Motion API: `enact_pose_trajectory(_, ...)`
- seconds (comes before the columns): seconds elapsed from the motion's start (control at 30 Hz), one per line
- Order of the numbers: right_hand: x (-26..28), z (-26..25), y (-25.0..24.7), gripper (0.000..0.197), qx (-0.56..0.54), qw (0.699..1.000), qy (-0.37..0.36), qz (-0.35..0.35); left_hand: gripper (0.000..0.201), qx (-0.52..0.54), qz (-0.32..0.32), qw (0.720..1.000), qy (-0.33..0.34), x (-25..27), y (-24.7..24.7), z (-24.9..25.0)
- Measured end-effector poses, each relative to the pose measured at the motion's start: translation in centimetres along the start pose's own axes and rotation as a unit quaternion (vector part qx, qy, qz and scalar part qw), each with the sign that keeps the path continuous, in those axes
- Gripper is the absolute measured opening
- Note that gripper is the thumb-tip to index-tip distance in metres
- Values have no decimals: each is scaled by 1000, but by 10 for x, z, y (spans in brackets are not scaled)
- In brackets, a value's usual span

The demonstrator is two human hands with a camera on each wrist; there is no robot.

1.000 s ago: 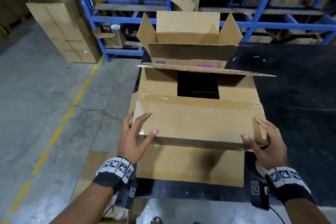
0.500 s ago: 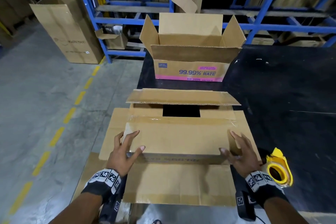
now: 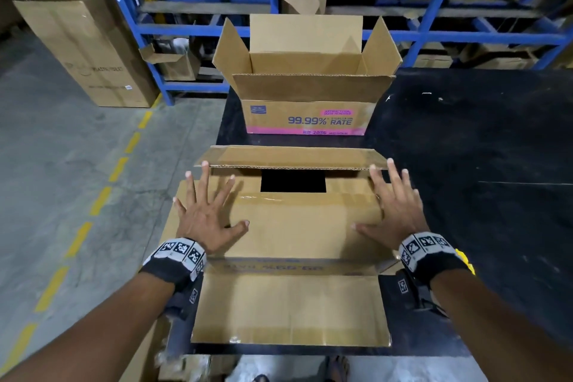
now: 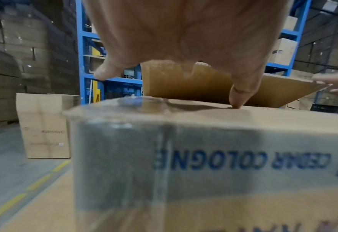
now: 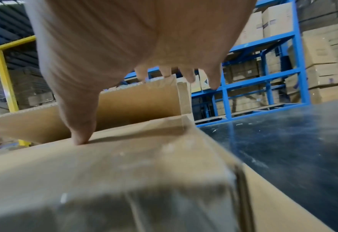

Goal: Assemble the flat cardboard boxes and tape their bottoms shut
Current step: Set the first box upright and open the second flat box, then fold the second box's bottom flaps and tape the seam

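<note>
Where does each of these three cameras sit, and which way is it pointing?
Head: on the person's head, looking forward and down at the near box on the black table; both forearms, left hand, right hand show.
Left wrist: looks along the left hand across the box top towards the blue racks; palm and fingers show.
Right wrist: looks along the right hand; palm and fingers show.
Shared: both wrist views show the raised far flap.
</note>
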State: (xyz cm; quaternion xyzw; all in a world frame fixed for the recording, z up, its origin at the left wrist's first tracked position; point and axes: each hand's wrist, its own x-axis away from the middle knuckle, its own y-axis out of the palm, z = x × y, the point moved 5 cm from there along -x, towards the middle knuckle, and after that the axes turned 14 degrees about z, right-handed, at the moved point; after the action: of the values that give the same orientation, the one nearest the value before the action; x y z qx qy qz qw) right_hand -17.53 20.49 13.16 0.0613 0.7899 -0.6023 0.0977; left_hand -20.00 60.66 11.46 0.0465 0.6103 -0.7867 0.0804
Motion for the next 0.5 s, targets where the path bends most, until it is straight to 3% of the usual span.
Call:
enact_pose_trajectory(0.07, 1, 13, 17, 113, -2, 999, -6, -47, 94, 11, -24, 999, -28, 7, 14, -1)
enact_pose_trajectory(0.17, 13, 32, 42, 101, -70, 991, 3, -112, 88, 19, -31, 998, -58, 18, 30, -5)
enact_pose_trajectory(0.33, 14, 30, 50, 99, -132, 987, -2, -92, 94, -22, -16, 998, -63, 4, 31, 8)
enact_pose_trajectory(0.5, 14, 32, 52, 97, -88, 995, -8, -49, 90, 4, 0, 998, 68, -19, 41, 99)
